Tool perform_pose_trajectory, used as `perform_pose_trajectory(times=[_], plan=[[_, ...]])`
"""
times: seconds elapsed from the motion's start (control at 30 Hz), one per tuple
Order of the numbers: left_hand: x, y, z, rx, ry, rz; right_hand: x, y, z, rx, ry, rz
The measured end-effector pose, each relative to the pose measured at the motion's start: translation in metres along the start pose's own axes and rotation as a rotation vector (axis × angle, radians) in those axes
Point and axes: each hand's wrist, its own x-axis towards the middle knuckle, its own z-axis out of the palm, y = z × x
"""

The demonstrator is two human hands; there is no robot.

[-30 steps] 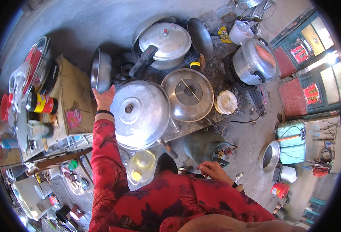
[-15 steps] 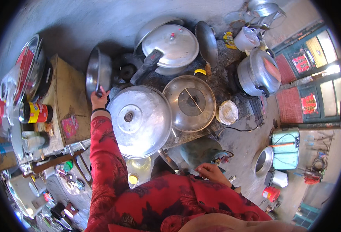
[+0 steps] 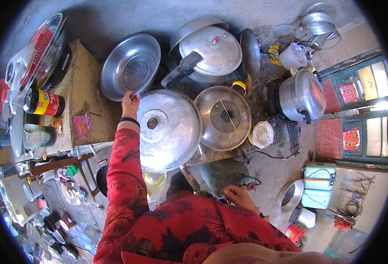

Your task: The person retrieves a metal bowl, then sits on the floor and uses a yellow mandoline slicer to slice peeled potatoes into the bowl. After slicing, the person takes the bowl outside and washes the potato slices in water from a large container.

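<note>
Two round lids [image 3: 169,127] [image 3: 223,116], two pressure cookers [image 3: 209,50] [image 3: 302,96], one basin [image 3: 130,66], perhaps more.

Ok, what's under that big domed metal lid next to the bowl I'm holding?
The large domed lid covers its pot completely, so the contents cannot be seen. Only its centre knob shows on top. Your left hand grips the rim of the empty metal bowl beside it.

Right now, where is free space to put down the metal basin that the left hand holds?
Free: the wooden table top beneath the basin, beside the dark jar. Crowded: the stove, filled by the big lid and glass-lidded pan.
</note>
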Motion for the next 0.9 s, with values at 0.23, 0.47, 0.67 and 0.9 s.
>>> perform_pose_trajectory(times=[0.23, 0.47, 0.67, 0.9], plan=[[-0.007, -0.005, 0.004, 0.191, 0.137, 0.125, -0.003, 0.009, 0.002, 0.028, 0.023, 0.026], [0.022, 0.019, -0.033, 1.534, -0.249, 1.019, 0.003, 0.013, 0.006, -0.012, 0.000, -0.088], [0.039, 0.038, -0.023, 0.298, -0.194, -0.023, 0.002, 0.019, 0.010, 0.007, -0.019, -0.183], [0.018, 0.026, 0.000, 0.297, 0.037, 0.014, -0.007, 0.031, 0.007, 0.035, 0.035, -0.198]])
